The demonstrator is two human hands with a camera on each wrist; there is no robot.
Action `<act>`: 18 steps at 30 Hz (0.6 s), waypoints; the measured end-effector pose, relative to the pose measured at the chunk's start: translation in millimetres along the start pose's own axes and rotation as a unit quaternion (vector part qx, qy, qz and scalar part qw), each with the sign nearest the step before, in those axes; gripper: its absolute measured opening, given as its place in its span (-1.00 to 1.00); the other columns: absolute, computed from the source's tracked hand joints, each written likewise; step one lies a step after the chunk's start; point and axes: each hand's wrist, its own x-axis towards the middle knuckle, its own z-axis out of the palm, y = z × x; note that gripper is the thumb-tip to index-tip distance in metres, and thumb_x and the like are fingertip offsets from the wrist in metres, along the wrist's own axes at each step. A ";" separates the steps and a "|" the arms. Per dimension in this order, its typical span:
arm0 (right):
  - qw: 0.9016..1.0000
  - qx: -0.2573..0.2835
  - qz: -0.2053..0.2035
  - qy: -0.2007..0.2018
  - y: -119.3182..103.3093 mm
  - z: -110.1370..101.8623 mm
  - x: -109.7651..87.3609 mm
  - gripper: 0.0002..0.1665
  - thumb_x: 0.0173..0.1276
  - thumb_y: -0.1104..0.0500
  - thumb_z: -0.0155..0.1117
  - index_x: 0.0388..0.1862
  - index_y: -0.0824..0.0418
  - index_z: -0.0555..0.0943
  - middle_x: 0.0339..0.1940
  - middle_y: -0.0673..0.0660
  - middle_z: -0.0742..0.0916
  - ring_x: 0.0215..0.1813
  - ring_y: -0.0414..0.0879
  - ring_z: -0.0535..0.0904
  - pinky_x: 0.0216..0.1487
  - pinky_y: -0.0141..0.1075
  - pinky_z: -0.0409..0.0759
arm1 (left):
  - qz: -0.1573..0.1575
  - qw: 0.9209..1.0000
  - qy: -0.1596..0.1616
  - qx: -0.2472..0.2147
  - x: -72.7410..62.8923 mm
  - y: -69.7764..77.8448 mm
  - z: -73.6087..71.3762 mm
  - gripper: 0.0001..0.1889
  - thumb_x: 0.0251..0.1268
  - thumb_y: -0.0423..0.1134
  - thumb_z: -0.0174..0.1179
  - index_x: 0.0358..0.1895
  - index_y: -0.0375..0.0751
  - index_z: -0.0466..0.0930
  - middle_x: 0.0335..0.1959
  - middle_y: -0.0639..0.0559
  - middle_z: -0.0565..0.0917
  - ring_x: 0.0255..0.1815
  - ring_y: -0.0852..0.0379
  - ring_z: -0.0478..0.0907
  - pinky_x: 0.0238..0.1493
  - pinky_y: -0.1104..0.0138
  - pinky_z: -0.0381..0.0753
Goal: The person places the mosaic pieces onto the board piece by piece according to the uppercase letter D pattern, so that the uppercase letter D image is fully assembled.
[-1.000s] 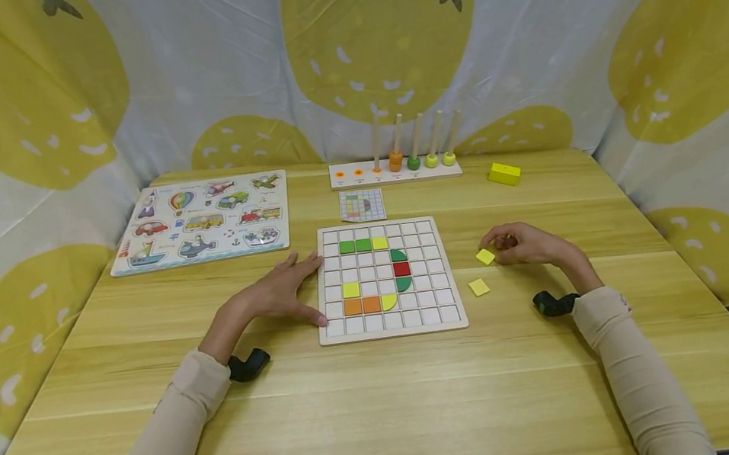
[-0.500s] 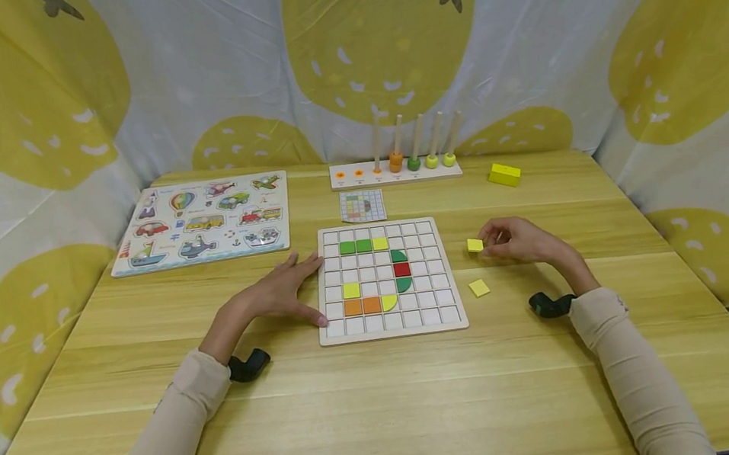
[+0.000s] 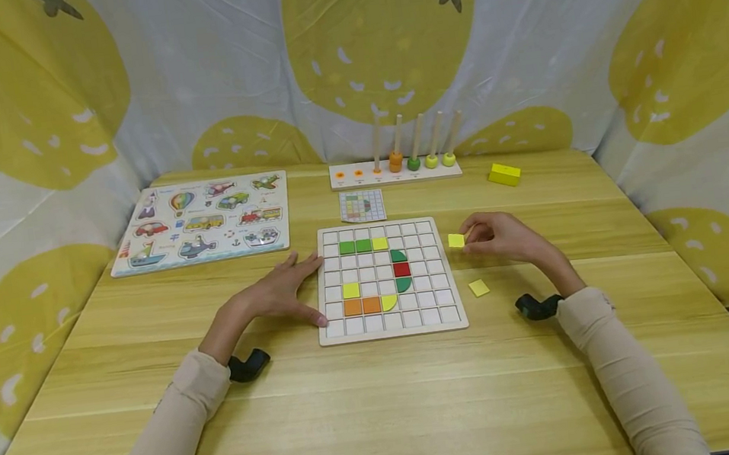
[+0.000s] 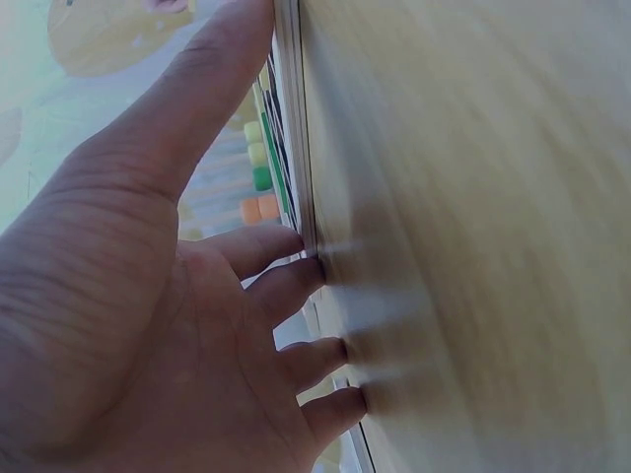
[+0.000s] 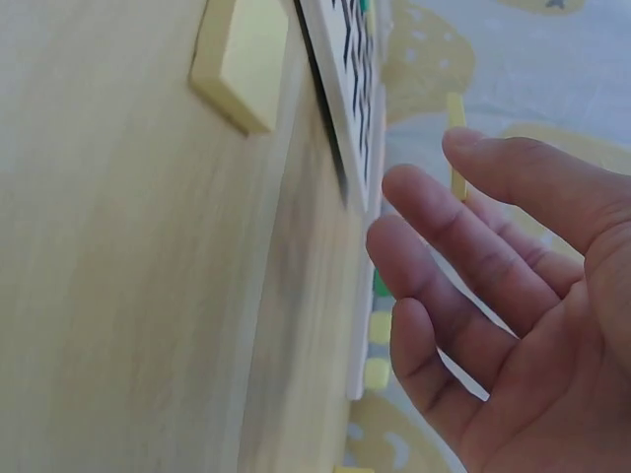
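Note:
A white grid board lies mid-table, with green, yellow, orange and red square and rounded tiles set in some cells. My left hand is spread along its left edge; thumb and fingertips touch the rim, as the left wrist view shows too. At the board's right side my right hand pinches a yellow square tile between thumb and finger. In the right wrist view that tile appears edge-on behind the thumb. A second yellow square tile lies flat on the table near the board's right edge.
Behind the board lies a small printed pattern card. Farther back stands a peg rack with colored beads on upright pegs. A vehicle picture puzzle lies back left, and a yellow block rests back right.
My right hand has carried the yellow tile leftward and slightly away from me, up close to the board's right edge. The left hand stays at the board's rim.

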 end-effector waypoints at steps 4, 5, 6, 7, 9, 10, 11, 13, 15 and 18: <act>1.000 0.013 0.008 -0.007 -12.7 4.1 2.9 -0.62 0.30 0.28 0.32 0.04 0.42 0.51 -0.22 0.32 0.74 -0.18 0.22 0.65 -0.27 -0.39 0.50 | 0.000 1.000 0.001 -0.001 -0.1 0.4 0.1 0.20 -0.12 0.24 0.44 0.54 -0.18 -0.06 0.56 -0.15 -0.09 0.52 -0.34 -0.37 0.36 -0.29 -0.09; 1.000 0.012 0.008 -0.007 -18.2 4.8 2.8 -0.62 0.29 0.30 0.31 0.04 0.44 0.50 -0.22 0.34 0.73 -0.18 0.22 0.65 -0.27 -0.39 0.49 | 0.000 1.000 0.001 -0.001 -0.2 0.8 0.0 0.20 -0.12 0.24 0.44 0.54 -0.18 -0.06 0.56 -0.15 -0.09 0.52 -0.34 -0.38 0.36 -0.29 -0.10; 1.000 0.012 0.007 -0.008 -23.8 5.5 2.7 -0.62 0.29 0.31 0.31 0.04 0.45 0.50 -0.22 0.35 0.73 -0.18 0.22 0.65 -0.26 -0.39 0.49 | 0.000 1.000 0.000 -0.002 -0.4 1.0 0.0 0.20 -0.12 0.24 0.44 0.54 -0.18 -0.06 0.56 -0.14 -0.09 0.52 -0.34 -0.38 0.36 -0.29 -0.10; 1.000 0.010 0.007 -0.008 -29.6 6.1 2.7 -0.62 0.28 0.32 0.31 0.04 0.46 0.50 -0.22 0.36 0.73 -0.18 0.21 0.65 -0.24 -0.39 0.49 | 0.000 1.000 0.000 -0.002 -0.4 1.2 -0.1 0.20 -0.12 0.23 0.44 0.54 -0.18 -0.06 0.56 -0.14 -0.10 0.52 -0.34 -0.38 0.36 -0.29 -0.10; 1.000 0.004 0.005 -0.009 -41.2 7.2 2.5 -0.63 0.27 0.34 0.31 0.03 0.46 0.51 -0.22 0.36 0.73 -0.18 0.17 0.64 -0.22 -0.39 0.50 | 0.000 1.000 -0.001 -0.003 -0.9 1.7 -0.3 0.20 -0.12 0.23 0.44 0.54 -0.18 -0.06 0.56 -0.14 -0.10 0.52 -0.34 -0.38 0.36 -0.29 -0.11; 1.000 0.003 0.004 -0.010 -47.0 7.7 2.4 -0.64 0.27 0.35 0.31 0.02 0.46 0.51 -0.22 0.35 0.73 -0.18 0.15 0.64 -0.21 -0.39 0.50 | 0.000 1.000 0.000 -0.003 -0.9 1.6 -0.3 0.20 -0.12 0.23 0.44 0.54 -0.18 -0.06 0.56 -0.14 -0.10 0.52 -0.34 -0.38 0.36 -0.29 -0.10; 1.000 0.001 0.002 -0.012 -51.9 8.3 2.4 -0.64 0.27 0.35 0.31 0.02 0.46 0.51 -0.22 0.35 0.73 -0.18 0.14 0.64 -0.20 -0.39 0.50 | 0.000 1.000 0.000 -0.004 -0.9 1.6 -0.4 0.20 -0.12 0.22 0.44 0.54 -0.18 -0.06 0.56 -0.14 -0.10 0.52 -0.33 -0.38 0.36 -0.28 -0.11; 1.000 0.002 0.002 -0.015 -57.8 10.1 3.9 -0.65 0.28 0.35 0.30 0.02 0.46 0.51 -0.22 0.35 0.72 -0.18 0.15 0.64 -0.19 -0.39 0.50 | -0.001 1.000 0.000 -0.003 -0.8 1.3 -0.3 0.20 -0.12 0.23 0.44 0.54 -0.18 -0.06 0.56 -0.14 -0.10 0.52 -0.33 -0.38 0.37 -0.28 -0.10; 1.000 0.002 0.001 -0.019 -62.6 12.0 5.7 -0.65 0.28 0.36 0.29 0.02 0.46 0.50 -0.22 0.37 0.72 -0.18 0.19 0.64 -0.20 -0.39 0.50 | 0.000 1.000 -0.001 -0.001 -0.5 0.9 -0.2 0.20 -0.12 0.23 0.44 0.54 -0.18 -0.06 0.56 -0.14 -0.09 0.52 -0.33 -0.38 0.37 -0.28 -0.10; 1.000 0.006 0.001 -0.023 -64.6 15.8 10.5 -0.65 0.28 0.36 0.29 0.02 0.45 0.50 -0.21 0.38 0.71 -0.17 0.22 0.63 -0.21 -0.38 0.51 | 0.000 1.000 -0.002 0.001 -0.1 0.5 0.1 0.20 -0.12 0.24 0.44 0.54 -0.17 -0.06 0.56 -0.14 -0.09 0.52 -0.33 -0.38 0.37 -0.27 -0.09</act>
